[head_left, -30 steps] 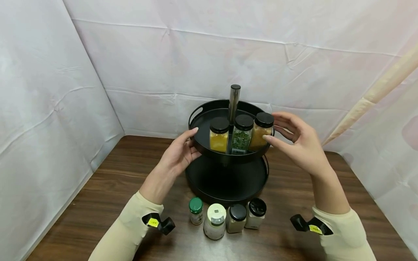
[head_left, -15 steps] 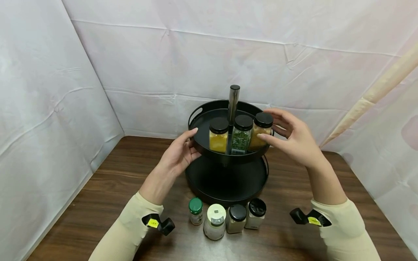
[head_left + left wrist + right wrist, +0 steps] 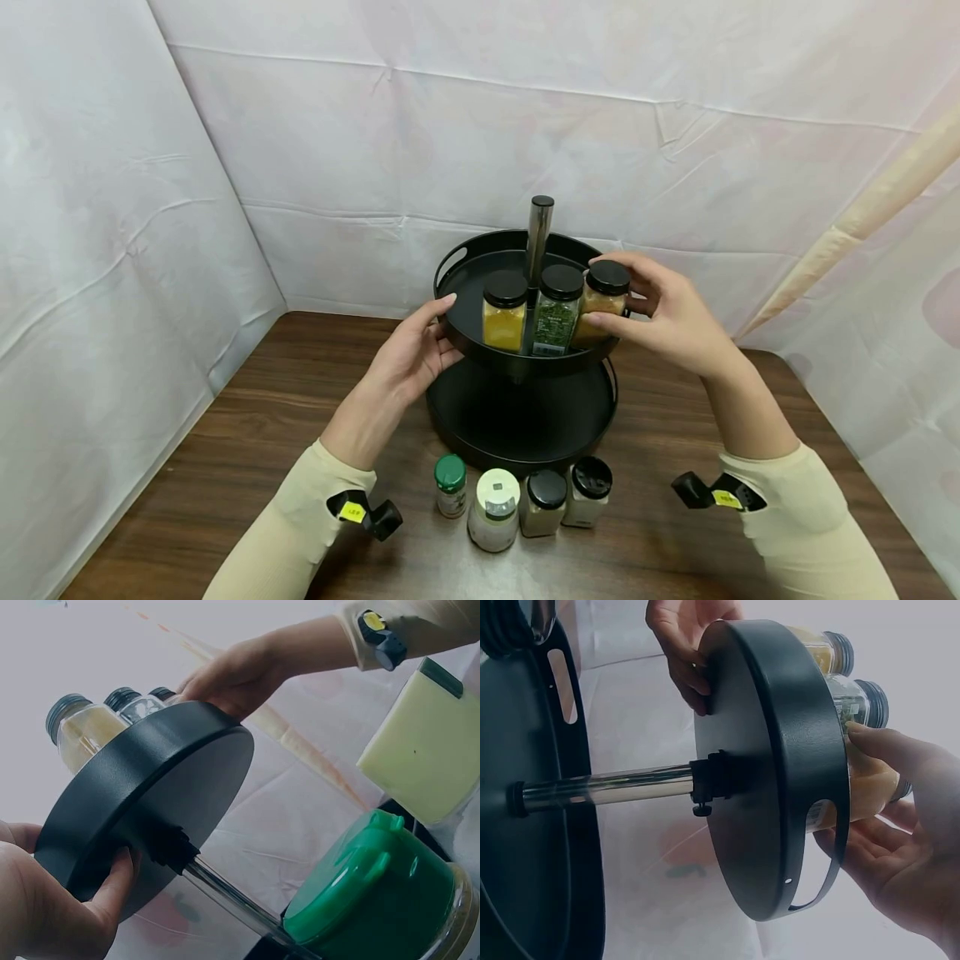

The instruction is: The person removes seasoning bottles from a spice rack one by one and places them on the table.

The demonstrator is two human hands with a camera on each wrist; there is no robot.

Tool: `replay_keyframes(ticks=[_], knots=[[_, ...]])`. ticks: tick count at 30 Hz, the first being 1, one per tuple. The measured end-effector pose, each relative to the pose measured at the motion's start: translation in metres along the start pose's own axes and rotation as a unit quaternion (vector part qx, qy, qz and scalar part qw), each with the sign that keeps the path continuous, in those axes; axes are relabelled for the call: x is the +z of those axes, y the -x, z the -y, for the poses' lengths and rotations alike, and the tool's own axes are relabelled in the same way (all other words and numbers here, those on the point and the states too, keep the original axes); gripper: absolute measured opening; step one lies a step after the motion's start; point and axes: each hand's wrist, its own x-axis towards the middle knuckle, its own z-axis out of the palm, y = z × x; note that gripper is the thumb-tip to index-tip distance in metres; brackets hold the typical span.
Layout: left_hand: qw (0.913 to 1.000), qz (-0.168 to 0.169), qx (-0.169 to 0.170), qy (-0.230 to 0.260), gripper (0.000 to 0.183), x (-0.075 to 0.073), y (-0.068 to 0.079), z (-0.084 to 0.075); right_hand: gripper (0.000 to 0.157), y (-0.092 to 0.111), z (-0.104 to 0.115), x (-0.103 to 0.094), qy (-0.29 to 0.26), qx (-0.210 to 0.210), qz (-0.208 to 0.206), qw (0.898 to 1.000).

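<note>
A black two-tier round tray stand has its upper tray (image 3: 468,287) carrying three square spice jars with black lids. From left to right these are a jar of yellow powder (image 3: 503,327), a jar of green herbs (image 3: 555,323) and a jar of tan-brown spice (image 3: 604,303). My right hand (image 3: 663,312) grips the tan-brown jar at the tray's right side, thumb on its front and fingers behind it. On the left, my left hand (image 3: 408,354) holds the upper tray's rim, its thumb over the edge and fingers underneath, as the left wrist view shows.
The lower tray (image 3: 521,417) sits on the wooden table (image 3: 285,450). Close in front stand a green-lidded shaker (image 3: 450,483), a pale-lidded jar (image 3: 493,508) and two black-lidded jars (image 3: 543,502). A metal post (image 3: 538,237) rises through the upper tray. White cloth (image 3: 420,133) hangs behind.
My right hand has moved a little left and closed further around the tan-brown jar. My left hand keeps its hold on the rim.
</note>
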Motion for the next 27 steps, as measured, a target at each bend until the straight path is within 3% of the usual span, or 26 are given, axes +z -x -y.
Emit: replay_keyframes(ticks=[27], knots=[[1.0, -0.003, -0.002, 0.0, 0.029, 0.0008, 0.0007, -0.0003, 0.048, -0.0021, 0.0086, -0.0024, -0.003, 0.023, 0.009, 1.0]])
